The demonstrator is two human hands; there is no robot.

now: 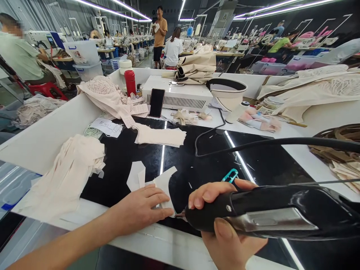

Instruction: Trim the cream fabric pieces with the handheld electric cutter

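Observation:
My left hand (143,208) lies flat with its fingers stretched over a cream fabric piece (165,182) at the front of the black tabletop. Beside that piece rests a white angular piece (135,176), partly overlapped. My right hand (225,228) is wrapped round a black corded electric hand tool (270,210) with a silver strip. The tool's thin metal tip points left, close to my left thumb and the fabric's lower edge; whether it touches the fabric I cannot tell. Behind my right fingers lies a teal looped object (230,175), partly hidden.
Left stands a heap of cream fabric strips (67,172); a stack of strips (161,135) lies farther back. A black cable (267,141) crosses the table. A phone (156,103) leans on a white vented box (177,93). Other people work at machines beyond.

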